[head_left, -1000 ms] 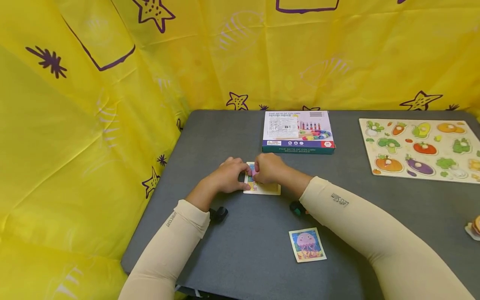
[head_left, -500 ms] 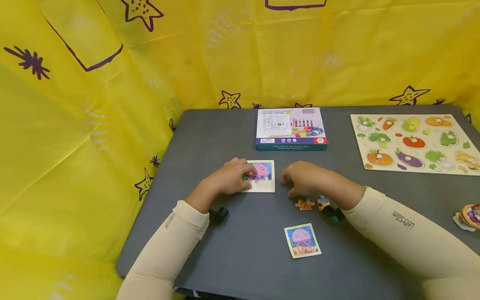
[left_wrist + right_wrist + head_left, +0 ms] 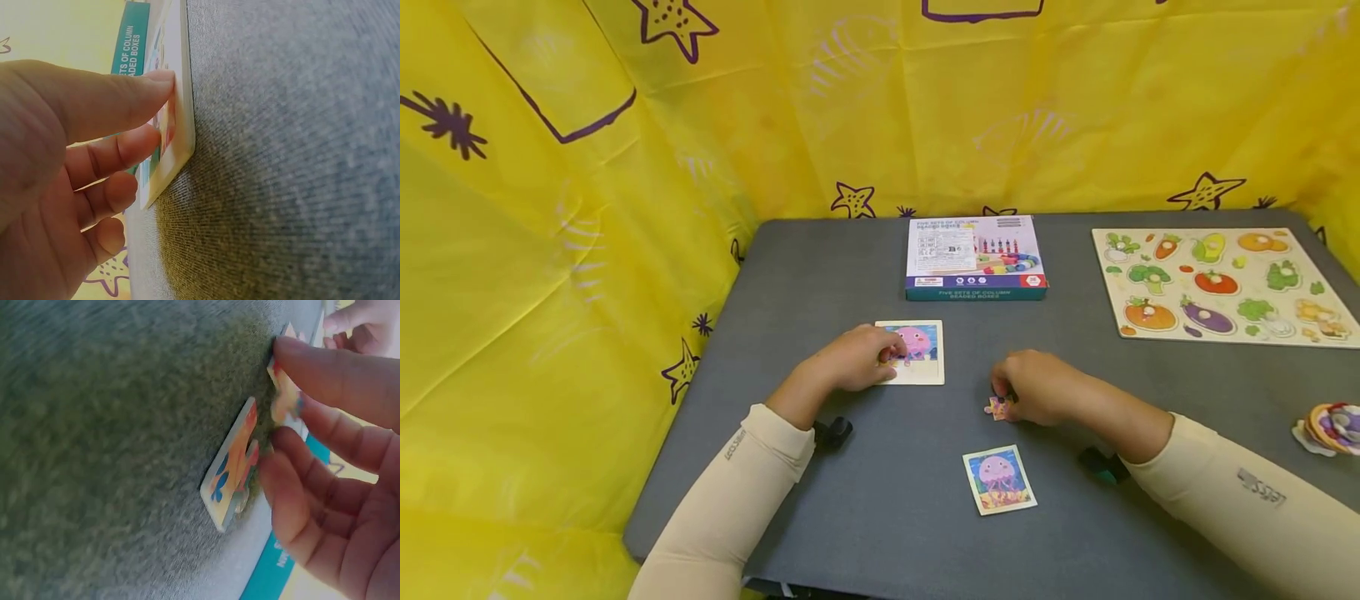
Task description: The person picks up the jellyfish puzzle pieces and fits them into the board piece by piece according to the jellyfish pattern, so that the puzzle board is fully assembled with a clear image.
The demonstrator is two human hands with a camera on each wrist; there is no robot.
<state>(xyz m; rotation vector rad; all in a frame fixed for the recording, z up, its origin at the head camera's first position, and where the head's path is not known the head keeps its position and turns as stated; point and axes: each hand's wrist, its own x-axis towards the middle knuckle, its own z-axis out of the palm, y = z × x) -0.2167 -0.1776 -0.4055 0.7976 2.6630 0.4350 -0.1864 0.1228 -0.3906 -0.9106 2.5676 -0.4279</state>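
Observation:
In the head view a jigsaw tray (image 3: 929, 375) lies on the table, a pink jellyfish picture (image 3: 916, 338) filling its upper part and bare wood showing lower down. My left hand (image 3: 859, 357) rests on the tray's left side; the left wrist view shows its thumb on the rim and its other fingers loosely bent. My right hand (image 3: 1037, 387) pinches an orange-and-pink puzzle piece (image 3: 997, 407) between thumb and forefinger, low over the table. Beside those fingers, in the right wrist view, another puzzle piece (image 3: 231, 465) lies on the table.
A jellyfish picture card (image 3: 999, 479) lies nearer me. Behind the tray is a beaded-boxes carton (image 3: 976, 258). A vegetable peg board (image 3: 1217, 287) lies at the back right, and a small colourful object (image 3: 1333, 428) at the right edge. Yellow cloth (image 3: 820, 108) hangs behind the table.
My right hand has left the tray, moved right and towards me, and taken hold of a puzzle piece. My left hand has stayed at the tray.

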